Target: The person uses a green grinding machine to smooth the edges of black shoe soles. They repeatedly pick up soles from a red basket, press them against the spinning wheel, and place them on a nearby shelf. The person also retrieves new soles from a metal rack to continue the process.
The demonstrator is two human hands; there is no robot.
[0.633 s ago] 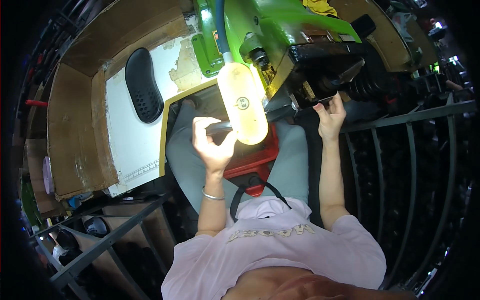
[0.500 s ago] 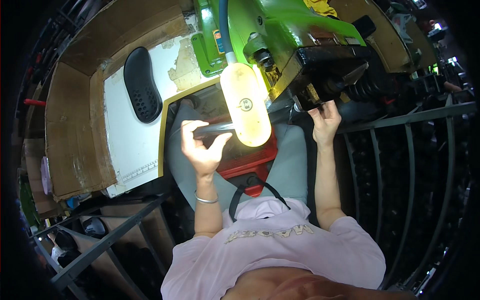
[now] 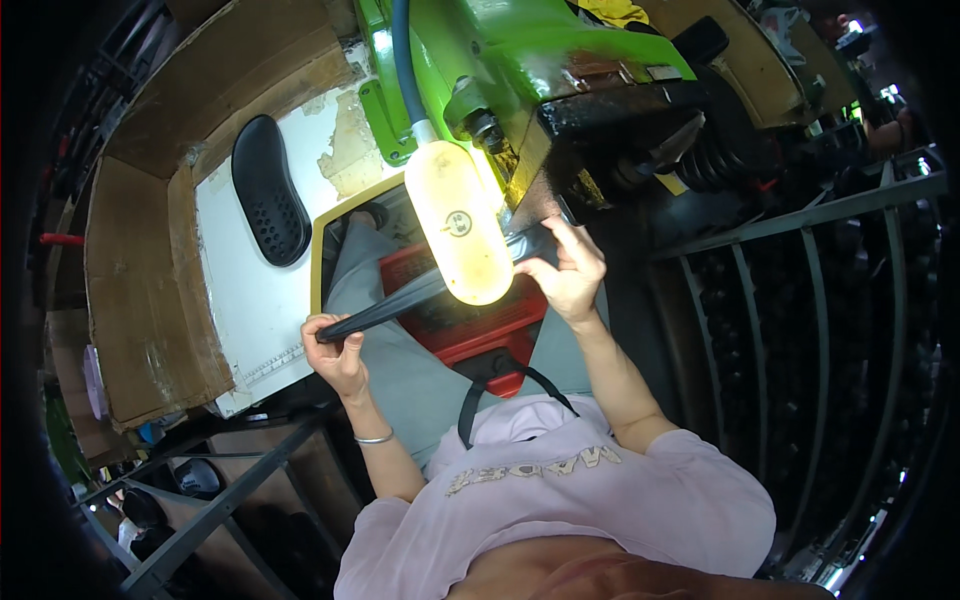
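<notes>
A long black shoe sole (image 3: 388, 306), seen nearly edge-on, stretches between my hands over my lap. My left hand (image 3: 338, 358) is closed on its near left end, thumb below and fingers above. At the other end, my right hand (image 3: 570, 272) pinches the sole just below the dark metal head (image 3: 540, 190) of a green machine (image 3: 530, 55). A lit oval lamp (image 3: 455, 225) hides the sole's middle part. Another black sole (image 3: 270, 190), with round holes at its near end, lies on the white tabletop (image 3: 222, 300) to the left.
Cardboard walls (image 3: 145, 290) border the tabletop at the left and back. A metal rail (image 3: 800, 220) runs along the right, and another rack (image 3: 220, 485) stands at lower left. Below the sole, between my legs, is a red plastic piece (image 3: 470, 330).
My right hand has come left and down, away from the machine head. My left hand has moved left and toward me, and the sole now slants, with more of it showing.
</notes>
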